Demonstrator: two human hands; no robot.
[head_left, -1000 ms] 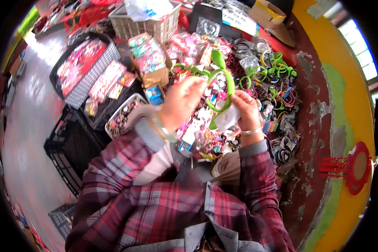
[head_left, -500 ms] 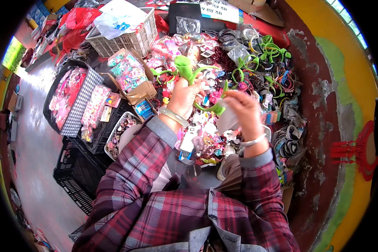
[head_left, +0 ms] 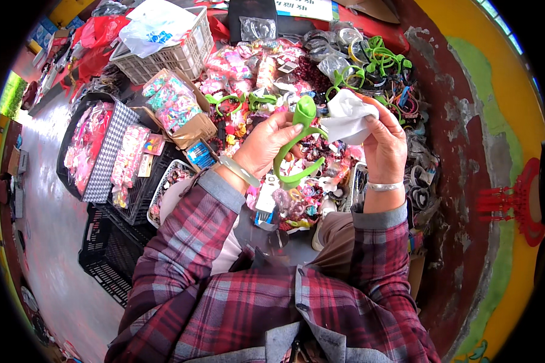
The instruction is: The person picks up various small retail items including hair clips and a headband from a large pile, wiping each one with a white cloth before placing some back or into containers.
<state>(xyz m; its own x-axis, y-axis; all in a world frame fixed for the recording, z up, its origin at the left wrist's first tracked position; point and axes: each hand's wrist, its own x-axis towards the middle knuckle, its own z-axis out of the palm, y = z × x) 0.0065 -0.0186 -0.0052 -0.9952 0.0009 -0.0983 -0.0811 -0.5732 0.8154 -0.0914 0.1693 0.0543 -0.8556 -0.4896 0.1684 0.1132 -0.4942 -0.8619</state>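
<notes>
White crate (head_left: 181,55) w/ plastic bag (head_left: 154,27)

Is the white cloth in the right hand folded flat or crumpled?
Crumpled: the white cloth is bunched in the right hand, against the green headband.

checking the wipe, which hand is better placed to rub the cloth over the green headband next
Right. The right hand already grips the white cloth, bunched against the top of the green headband. The left hand is busy holding the headband steady, so probably it just keeps supporting.
</notes>
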